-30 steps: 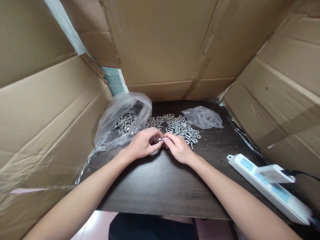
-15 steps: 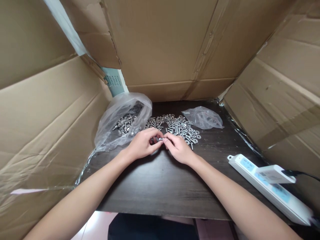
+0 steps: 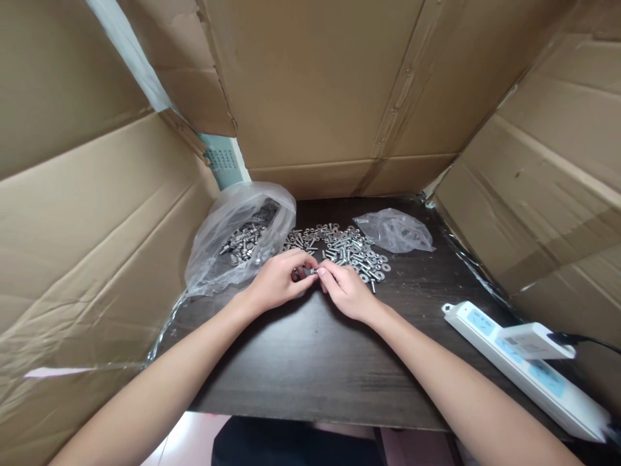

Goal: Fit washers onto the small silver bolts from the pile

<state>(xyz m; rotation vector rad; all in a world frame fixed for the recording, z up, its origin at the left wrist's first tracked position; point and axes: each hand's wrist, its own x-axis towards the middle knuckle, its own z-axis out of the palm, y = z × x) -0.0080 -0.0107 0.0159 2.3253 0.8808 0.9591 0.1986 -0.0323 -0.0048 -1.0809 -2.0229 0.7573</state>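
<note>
Between my two hands, just above the dark tabletop, is a small metal bolt (image 3: pixel 313 272). The fingers of my left hand (image 3: pixel 281 278) are closed round one end of it. My right hand (image 3: pixel 345 288) pinches the other end between thumb and forefinger. Fingers cover most of the bolt, so any washer or nut on it is hard to make out. Right behind the hands lies a loose pile of screws, nuts and flat washers (image 3: pixel 352 249). To the left, a clear plastic bag (image 3: pixel 206 259) lies with its mouth open, holding many metal bolts (image 3: pixel 245 243).
A smaller clear bag (image 3: pixel 395 231) lies behind the pile on the right. A white power strip (image 3: pixel 528 375) with a plugged-in adapter (image 3: pixel 536 341) and black cable runs along the right side. Cardboard walls (image 3: pixel 330 97) enclose the dark table (image 3: pixel 310 369) on three sides.
Both hands stay in nearly the same place, still holding the bolt, with only slight finger movement. The whole view has shifted a little.
</note>
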